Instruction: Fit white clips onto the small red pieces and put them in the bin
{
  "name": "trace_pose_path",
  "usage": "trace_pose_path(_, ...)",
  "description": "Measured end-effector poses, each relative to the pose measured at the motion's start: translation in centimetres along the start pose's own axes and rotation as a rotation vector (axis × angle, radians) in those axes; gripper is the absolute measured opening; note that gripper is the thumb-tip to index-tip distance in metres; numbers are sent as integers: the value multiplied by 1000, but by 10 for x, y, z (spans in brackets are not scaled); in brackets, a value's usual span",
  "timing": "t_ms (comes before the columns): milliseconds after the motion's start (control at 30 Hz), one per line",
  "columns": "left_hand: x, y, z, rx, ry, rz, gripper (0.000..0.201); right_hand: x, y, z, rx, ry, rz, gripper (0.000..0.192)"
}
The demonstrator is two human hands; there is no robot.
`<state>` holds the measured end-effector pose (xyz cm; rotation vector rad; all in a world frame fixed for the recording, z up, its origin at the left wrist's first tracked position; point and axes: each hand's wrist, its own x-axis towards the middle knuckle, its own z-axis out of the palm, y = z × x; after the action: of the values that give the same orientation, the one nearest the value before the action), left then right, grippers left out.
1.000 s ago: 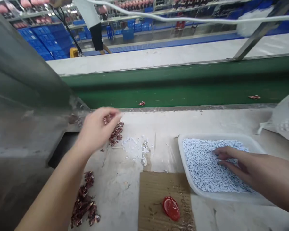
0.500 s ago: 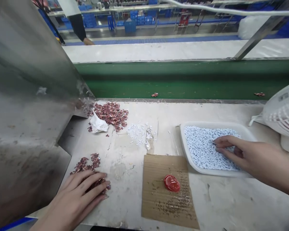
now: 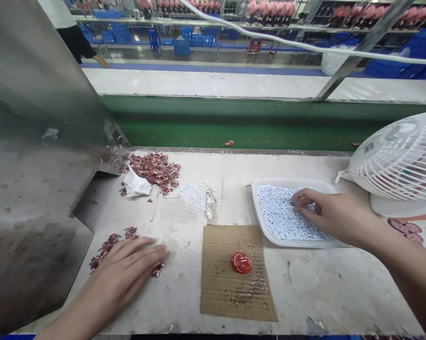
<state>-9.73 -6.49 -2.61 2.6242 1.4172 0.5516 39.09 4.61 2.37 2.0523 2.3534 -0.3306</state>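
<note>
White pellets [image 3: 280, 217] fill the tray [image 3: 257, 215] under the pinching right hand [image 3: 328, 215], while the flat, open left hand [image 3: 128, 274] covers red scraps [image 3: 106, 245] (a sweep could scatter them off the tabletop [image 3: 322, 293]).

No legible text, label, brand, number or sign is showing anywhere in the frame. A small pale sticker is sitting on the white fan grille [image 3: 397, 158] at the right edge, but its print is appearing too small and blurred to read. The blue crates [image 3: 184, 40] along the upper edge are showing no readable markings, and the cardboard sheet [image 3: 234, 271] at lower centre is bearing none.
</note>
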Motion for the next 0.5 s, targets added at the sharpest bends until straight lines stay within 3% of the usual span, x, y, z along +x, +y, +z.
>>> trace_pose_path(100,-2,0,-7,59,83,-94,31,-3,2,2,10,25,9,22)
trace_pose_path(233,-6,23,-13,80,108,-176,31,-2,4,5,19,33,22,19)
trace_pose_path(367,1,39,-3,115,61,-131,35,1,2,6,9,35,47,21)
trace_pose_path(500,3,36,4,166,16,-43,32,3,8,3,23,-4,18,24)
